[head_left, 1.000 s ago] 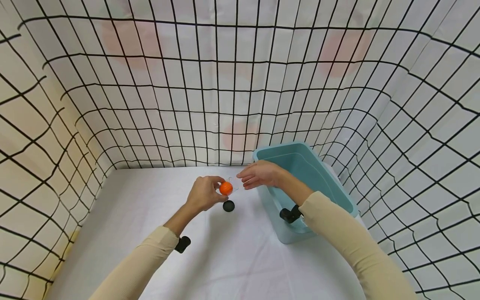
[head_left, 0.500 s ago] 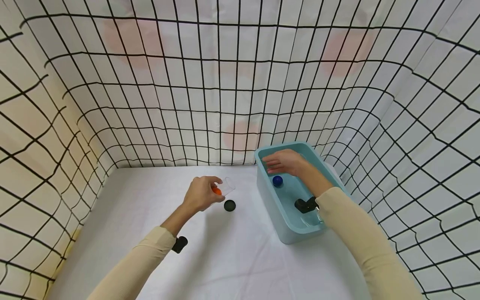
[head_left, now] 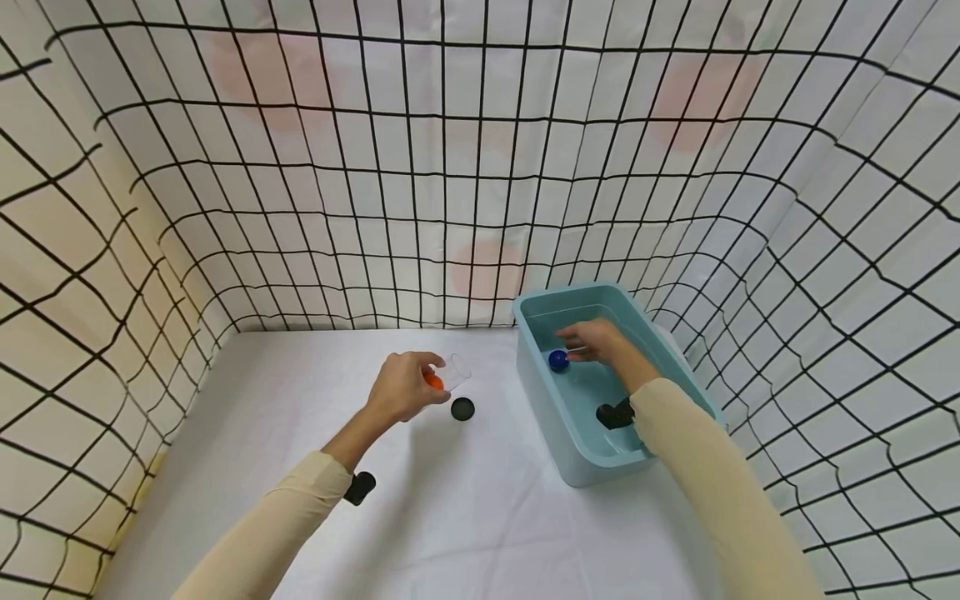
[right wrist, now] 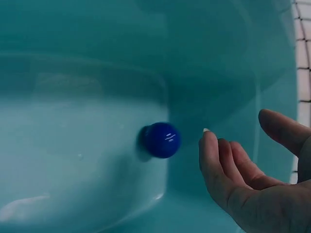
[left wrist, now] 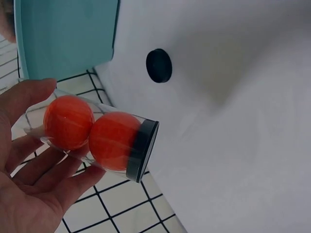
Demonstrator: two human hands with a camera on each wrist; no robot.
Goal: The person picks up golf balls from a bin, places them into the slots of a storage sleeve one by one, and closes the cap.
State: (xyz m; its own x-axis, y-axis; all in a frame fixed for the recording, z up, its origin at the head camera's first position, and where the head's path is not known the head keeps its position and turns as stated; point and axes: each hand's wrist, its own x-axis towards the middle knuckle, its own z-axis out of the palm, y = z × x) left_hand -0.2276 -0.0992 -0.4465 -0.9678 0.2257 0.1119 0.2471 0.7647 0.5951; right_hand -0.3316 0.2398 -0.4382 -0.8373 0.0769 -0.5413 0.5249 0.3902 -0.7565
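My left hand (head_left: 401,387) holds a clear plastic tube (head_left: 457,370) over the table. In the left wrist view, two orange balls (left wrist: 68,122) sit inside it in a row, and a black cap (left wrist: 143,151) closes one end. A loose black lid (head_left: 462,409) lies on the table below the tube. My right hand (head_left: 597,342) is inside the light-blue bin (head_left: 551,425), close to a dark blue ball (head_left: 558,360). In the right wrist view, the ball rests on the bin's floor, with a gap between it and the loosely bent fingers (right wrist: 210,155).
Black netting (head_left: 480,225) stands at the back and both sides of the white table (head_left: 300,392). The bin is at the right, near the back net. A black wrist device (head_left: 362,487) is on the left forearm, and another (head_left: 615,414) on the right.
My right hand has moved from beside the tube rightward over the bin, then down toward the blue ball. The orange ball at the left fingertips has gone into the tube.
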